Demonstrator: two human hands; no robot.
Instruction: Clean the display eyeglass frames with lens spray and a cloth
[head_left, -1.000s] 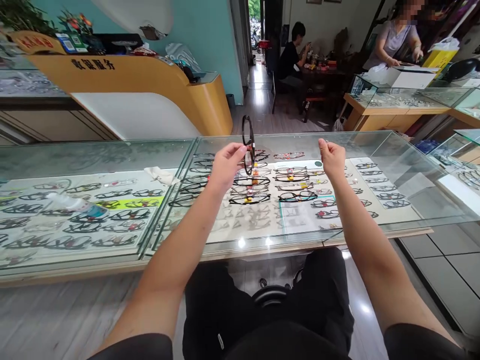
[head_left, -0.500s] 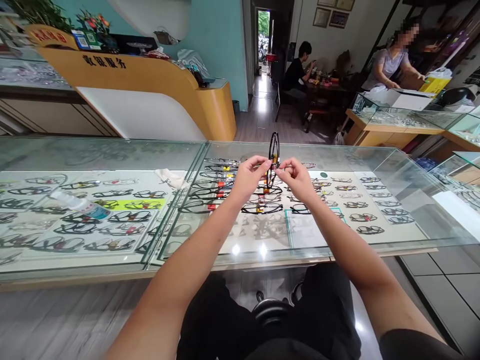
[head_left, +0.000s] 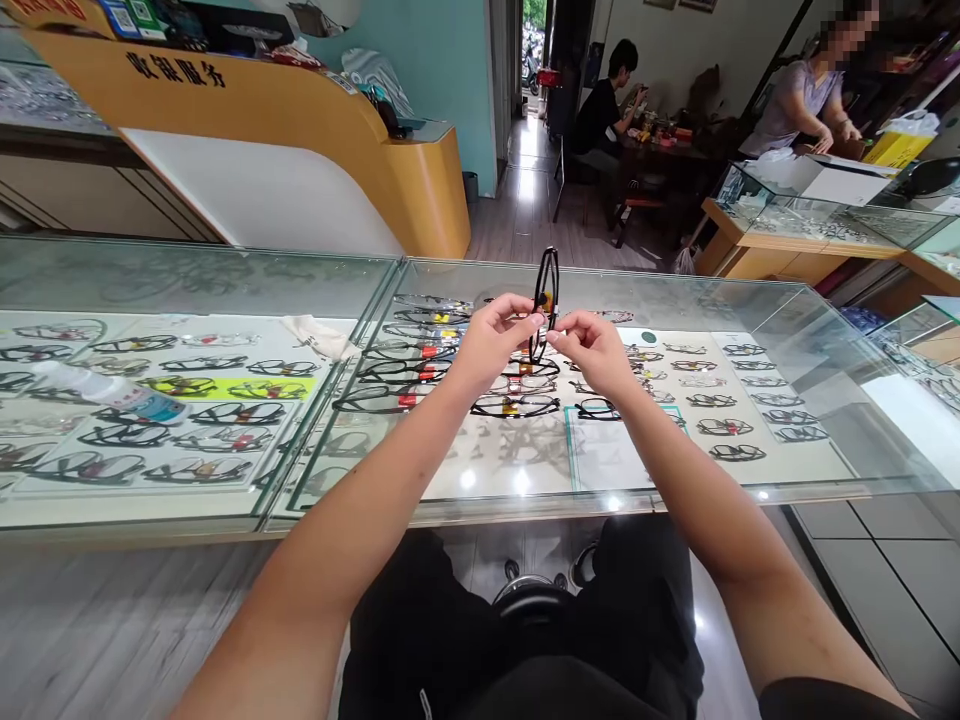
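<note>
A black pair of glasses [head_left: 547,290] is held upright, edge-on, above the glass display counter [head_left: 225,275]. My left hand [head_left: 495,338] pinches the frame from the left. My right hand [head_left: 596,352] pinches it from the right, fingertips nearly meeting the left hand's. A small orange tag shows on the frame near my fingers. Under the glass below my hands lie rows of black spectacle frames [head_left: 517,405] with coloured tags.
A white bottle [head_left: 112,392] lies on the counter at left, a crumpled white cloth [head_left: 319,335] further right. An orange cashier desk [head_left: 300,150] stands behind. A seated person [head_left: 604,105] and a standing person [head_left: 806,95] are at the back. More glass cases [head_left: 817,215] stand right.
One second ago only my left hand held the glasses and my right hand was apart to the right. My right hand moved in and pinched the frame. The view tilted down slightly.
</note>
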